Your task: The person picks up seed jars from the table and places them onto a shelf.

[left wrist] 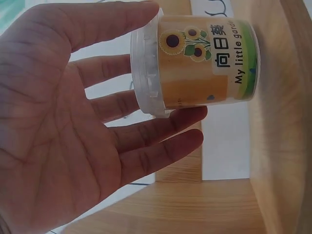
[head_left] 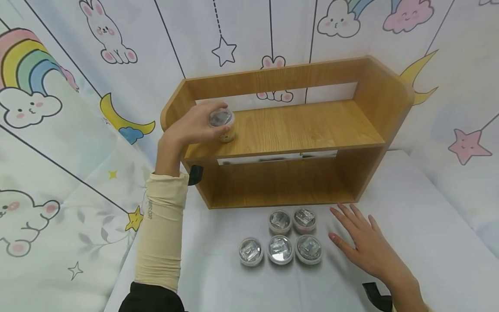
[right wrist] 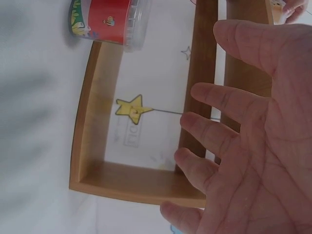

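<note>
My left hand (head_left: 191, 125) holds a small lidded plastic cup (head_left: 227, 135) by its lid, thumb on one side and fingers on the other. The cup is upright at the left end of the upper shelf (head_left: 296, 125); in the left wrist view its sunflower label (left wrist: 195, 53) reads "My little garden". Whether its base bears fully on the board, I cannot tell. My right hand (head_left: 368, 249) is spread over the white table, fingers extended and holding nothing, to the right of several similar cups (head_left: 280, 250) with clear lids.
The two-tier wooden rack (head_left: 282, 182) stands behind the cups, with upright side panels and a back rail. A red-labelled cup (right wrist: 109, 19) appears in the right wrist view. Cartoon-printed white cloth (head_left: 78, 151) hangs behind and at the sides.
</note>
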The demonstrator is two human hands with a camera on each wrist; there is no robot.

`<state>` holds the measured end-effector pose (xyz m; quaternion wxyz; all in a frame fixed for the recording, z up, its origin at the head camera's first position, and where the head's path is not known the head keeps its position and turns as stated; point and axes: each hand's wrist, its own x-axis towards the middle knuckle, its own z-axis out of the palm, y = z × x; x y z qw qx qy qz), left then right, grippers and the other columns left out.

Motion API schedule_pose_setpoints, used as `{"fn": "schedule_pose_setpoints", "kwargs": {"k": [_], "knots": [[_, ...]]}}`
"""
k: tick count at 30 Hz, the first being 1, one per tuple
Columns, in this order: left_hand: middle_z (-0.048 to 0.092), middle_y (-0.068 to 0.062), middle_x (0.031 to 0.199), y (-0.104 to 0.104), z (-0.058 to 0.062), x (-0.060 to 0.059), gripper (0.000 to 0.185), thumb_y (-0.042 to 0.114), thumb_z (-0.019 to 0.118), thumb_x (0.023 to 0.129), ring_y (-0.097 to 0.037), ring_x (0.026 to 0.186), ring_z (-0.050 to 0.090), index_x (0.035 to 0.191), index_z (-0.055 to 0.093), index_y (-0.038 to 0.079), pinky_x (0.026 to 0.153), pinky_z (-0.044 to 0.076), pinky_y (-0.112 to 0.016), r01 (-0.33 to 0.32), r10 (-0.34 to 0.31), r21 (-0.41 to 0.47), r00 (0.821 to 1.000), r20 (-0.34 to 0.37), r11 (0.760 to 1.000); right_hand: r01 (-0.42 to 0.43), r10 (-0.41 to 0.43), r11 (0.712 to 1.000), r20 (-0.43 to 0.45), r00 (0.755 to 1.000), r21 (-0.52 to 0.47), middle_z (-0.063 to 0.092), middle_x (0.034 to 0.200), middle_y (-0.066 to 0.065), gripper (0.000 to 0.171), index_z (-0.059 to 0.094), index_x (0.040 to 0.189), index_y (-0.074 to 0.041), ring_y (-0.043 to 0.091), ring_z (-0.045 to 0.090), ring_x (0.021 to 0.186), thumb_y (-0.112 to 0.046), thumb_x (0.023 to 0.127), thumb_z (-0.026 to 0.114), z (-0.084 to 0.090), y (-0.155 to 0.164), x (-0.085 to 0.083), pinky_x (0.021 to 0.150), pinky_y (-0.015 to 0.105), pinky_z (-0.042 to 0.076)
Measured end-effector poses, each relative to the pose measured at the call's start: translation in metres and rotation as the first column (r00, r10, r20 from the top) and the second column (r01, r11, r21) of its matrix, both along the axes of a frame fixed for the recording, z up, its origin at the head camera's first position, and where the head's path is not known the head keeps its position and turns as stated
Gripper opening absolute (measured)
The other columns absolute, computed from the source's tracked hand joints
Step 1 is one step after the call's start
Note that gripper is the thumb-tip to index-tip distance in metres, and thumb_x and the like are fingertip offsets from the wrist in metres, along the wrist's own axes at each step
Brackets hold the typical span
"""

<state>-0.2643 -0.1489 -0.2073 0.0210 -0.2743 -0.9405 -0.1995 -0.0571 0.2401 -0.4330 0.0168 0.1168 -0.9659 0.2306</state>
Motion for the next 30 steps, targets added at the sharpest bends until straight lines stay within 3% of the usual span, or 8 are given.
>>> {"fn": "schedule_pose_setpoints", "kwargs": {"k": [17, 23, 30], "knots": [[0.042, -0.013, 0.15, 0.0, -0.011, -0.015, 0.062, 0.039, 0.059, 0.096, -0.027, 0.138, 0.035, 0.146, 0.044, 0.006, 0.113, 0.028, -0.047, -0.021, 0.022, -0.017, 0.999, 0.03, 1.0, 0.001, -0.001, 1.0, -0.008, 1.0, 0.001, 0.026, 0.16, 0.014, 0.072, 0.032, 0.155, -0.021, 0.044, 0.015, 0.145, -0.056, 0.096, 0.053, -0.003, 0.001, 0.0, 0.109, 0.071, 0.0], [0.041, -0.013, 0.15, 0.0, -0.011, -0.015, 0.062, 0.039, 0.059, 0.096, -0.027, 0.138, 0.035, 0.146, 0.044, 0.006, 0.114, 0.028, -0.047, -0.019, 0.019, -0.013, 0.999, 0.034, 1.0, 0.0, 0.0, 1.0, -0.012, 1.0, 0.0, 0.026, 0.16, 0.014, 0.072, 0.033, 0.155, -0.02, 0.044, 0.015, 0.145, -0.056, 0.096, 0.054, -0.004, 0.001, -0.001, 0.109, 0.071, 0.0], [0.031, -0.013, 0.156, 0.0, -0.01, -0.011, 0.066, 0.038, 0.055, 0.099, -0.026, 0.144, 0.025, 0.153, 0.033, 0.009, 0.116, 0.022, -0.046, 0.004, -0.004, -0.013, 0.999, 0.037, 1.0, 0.002, -0.002, 1.0, -0.008, 1.0, 0.001, 0.026, 0.159, 0.015, 0.072, 0.032, 0.155, -0.02, 0.044, 0.014, 0.145, -0.056, 0.096, 0.053, -0.003, 0.001, -0.001, 0.109, 0.071, 0.0]]}}
